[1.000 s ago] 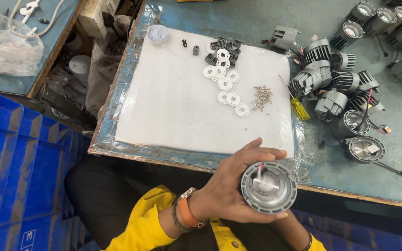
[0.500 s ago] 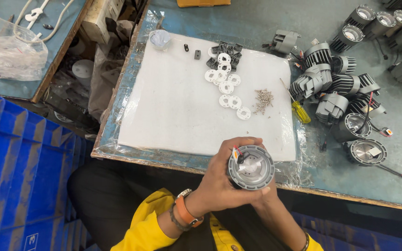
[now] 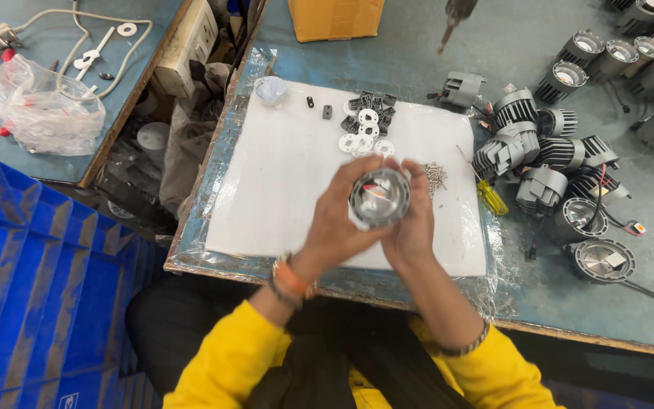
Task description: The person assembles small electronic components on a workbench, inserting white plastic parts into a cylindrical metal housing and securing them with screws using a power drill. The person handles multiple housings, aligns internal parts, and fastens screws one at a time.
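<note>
We hold a round metal lamp housing (image 3: 379, 198) above the middle of the white foam sheet (image 3: 281, 189), both hands closed on it: our left hand (image 3: 334, 220) cups its left side with fingers curled over the rim, our right hand (image 3: 415, 220) presses against its right side, thumb along the edge. The open face of the housing points up at us, showing a shiny reflector with small red and white bits inside; what those are we cannot tell. On the sheet beyond the hands lie white flat rings (image 3: 363, 135), with small dark grey clips (image 3: 365, 102) just behind them and a little heap of screws (image 3: 435, 175) just right of our right hand. A yellow-handled screwdriver (image 3: 490, 197) lies at the sheet's right edge. To the right of it, on the blue-green table (image 3: 418, 53), a cluster of finned grey heat sinks (image 3: 531, 151) sits near two finished round lamps with wires (image 3: 596, 242). More lamps (image 3: 615, 53) stand in a row at the far right corner. A cardboard box (image 3: 336, 17) sits at the top edge. To our left stands a blue plastic crate (image 3: 32, 288), and a clear plastic bag (image 3: 43, 110) rests on the neighbouring bench
</note>
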